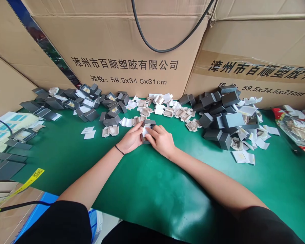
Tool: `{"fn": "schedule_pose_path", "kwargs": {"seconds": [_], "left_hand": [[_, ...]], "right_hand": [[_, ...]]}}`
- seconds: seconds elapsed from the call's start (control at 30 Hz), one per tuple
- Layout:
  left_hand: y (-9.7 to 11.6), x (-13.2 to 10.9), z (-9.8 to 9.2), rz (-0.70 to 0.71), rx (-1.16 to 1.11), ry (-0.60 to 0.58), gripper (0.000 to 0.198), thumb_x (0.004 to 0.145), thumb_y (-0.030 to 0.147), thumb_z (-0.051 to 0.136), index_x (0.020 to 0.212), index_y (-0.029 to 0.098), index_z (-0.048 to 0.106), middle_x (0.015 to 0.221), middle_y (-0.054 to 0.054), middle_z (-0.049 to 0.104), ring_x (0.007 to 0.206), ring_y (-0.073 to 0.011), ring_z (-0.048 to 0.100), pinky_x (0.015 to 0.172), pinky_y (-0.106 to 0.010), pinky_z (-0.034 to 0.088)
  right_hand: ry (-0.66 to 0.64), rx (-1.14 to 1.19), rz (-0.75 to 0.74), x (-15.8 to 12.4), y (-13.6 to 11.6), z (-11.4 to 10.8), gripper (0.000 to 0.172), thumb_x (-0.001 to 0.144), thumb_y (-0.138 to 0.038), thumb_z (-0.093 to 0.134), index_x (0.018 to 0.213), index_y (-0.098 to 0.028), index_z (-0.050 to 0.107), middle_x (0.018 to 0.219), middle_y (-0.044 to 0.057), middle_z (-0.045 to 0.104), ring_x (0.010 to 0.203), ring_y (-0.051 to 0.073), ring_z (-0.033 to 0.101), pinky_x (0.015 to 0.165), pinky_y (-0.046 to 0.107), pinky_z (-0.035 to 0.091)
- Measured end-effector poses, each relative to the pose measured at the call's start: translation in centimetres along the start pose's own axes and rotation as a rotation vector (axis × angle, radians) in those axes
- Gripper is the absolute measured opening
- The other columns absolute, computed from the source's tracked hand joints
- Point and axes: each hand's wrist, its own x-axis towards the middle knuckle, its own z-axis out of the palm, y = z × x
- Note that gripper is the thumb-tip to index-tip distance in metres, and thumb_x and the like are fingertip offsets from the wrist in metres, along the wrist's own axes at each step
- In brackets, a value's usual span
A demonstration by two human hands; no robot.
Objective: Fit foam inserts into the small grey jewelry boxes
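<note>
Holding sm dk-gray box [149, 123], ctr of frame
Pinching left side w/ left hand [131, 140], can't tell re: hidden fingers; pressing bunched fingertips of right hand [164, 140] at white liner [144, 129], over green tabletop [142, 183], btwn box piles [91, 115] mid-left & mid-right.

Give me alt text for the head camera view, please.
A person's left hand holds a small open dark-gray box while the right hand touches white material inside, over a green tabletop. Similar boxes and white paper inserts lie scattered beyond, before large cardboard cartons.
</note>
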Motion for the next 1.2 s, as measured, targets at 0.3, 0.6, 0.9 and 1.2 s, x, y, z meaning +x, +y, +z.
{"fn": "schedule_pose_path", "kwargs": {"seconds": [0.3, 0.6, 0.9, 1.2], "left_hand": [[0.0, -0.1, 0.2, 0.000, -0.005, 0.071, 0.043, 0.086, 0.021, 0.053, 0.128, 0.030, 0.049, 0.115, -0.002, 0.060, 0.094, -0.0137, 0.057, 0.085, -0.032, 0.046], [0.0, -0.1, -0.6, 0.037, 0.033, 0.058, 0.047, 0.087, 0.021, 0.052, 0.132, 0.027, 0.045, 0.121, -0.003, 0.058, 0.101, -0.0157, 0.056, 0.083, -0.027, 0.046], [0.4, -0.3, 0.0, 0.013, 0.013, 0.040, 0.049, 0.087, 0.019, 0.048, 0.135, 0.024, 0.042, 0.121, -0.006, 0.059, 0.103, -0.0190, 0.057, 0.085, -0.032, 0.045], [0.7, -0.3, 0.2, 0.004, 0.001, 0.006, 0.052, 0.087, 0.014, 0.045, 0.138, 0.026, 0.039, 0.120, -0.006, 0.060, 0.099, -0.0177, 0.058, 0.080, -0.029, 0.045]], "right_hand": [[0.008, 0.055, 0.059, 0.0, 0.2, 0.1, 0.044, 0.094, -0.048, 0.034, 0.124, -0.026, 0.056, 0.094, 0.004, 0.061, 0.088, 0.017, 0.052, 0.057, 0.025, 0.038], [0.061, 0.251, -0.191, -0.5, 1.6, 0.2, 0.065, 0.097, -0.048, 0.012, 0.093, -0.020, 0.071, 0.079, 0.006, 0.058, 0.083, 0.015, 0.052, 0.067, 0.025, 0.040], [-0.115, -0.001, -0.097, -0.4, 0.9, -0.3, 0.053, 0.096, -0.051, 0.021, 0.113, -0.030, 0.065, 0.101, 0.003, 0.063, 0.088, 0.016, 0.049, 0.055, 0.026, 0.033], [-0.137, -0.015, -0.066, -0.2, 0.8, -0.3, 0.051, 0.096, -0.052, 0.022, 0.108, -0.032, 0.067, 0.098, 0.002, 0.064, 0.086, 0.016, 0.051, 0.052, 0.025, 0.029]]}}
